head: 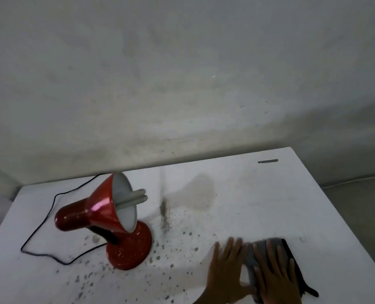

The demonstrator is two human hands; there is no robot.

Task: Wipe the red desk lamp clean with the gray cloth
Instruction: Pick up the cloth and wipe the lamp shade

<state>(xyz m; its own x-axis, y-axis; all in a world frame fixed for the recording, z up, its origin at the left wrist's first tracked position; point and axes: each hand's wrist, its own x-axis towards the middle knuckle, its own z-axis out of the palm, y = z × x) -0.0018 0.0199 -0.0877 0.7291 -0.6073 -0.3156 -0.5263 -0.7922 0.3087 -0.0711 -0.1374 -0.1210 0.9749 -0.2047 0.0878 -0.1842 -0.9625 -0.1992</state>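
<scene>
The red desk lamp (107, 218) stands on the white table (259, 205) at the left, its shade tilted up to the right with a pale bulb sticking out. Its round red base (129, 249) rests on the speckled surface. The gray cloth (256, 255) lies flat at the lower right. My left hand (225, 273) lies flat with straight fingers at the cloth's left edge. My right hand (276, 279) lies flat on top of the cloth, fingers spread. Both hands are well to the right of the lamp.
A black cord (41, 224) loops from the lamp over the table's left part. Dark specks and a grimy streak (164, 213) mark the middle of the table. A small dark bar (267, 161) sits near the far right corner. A stained wall stands behind.
</scene>
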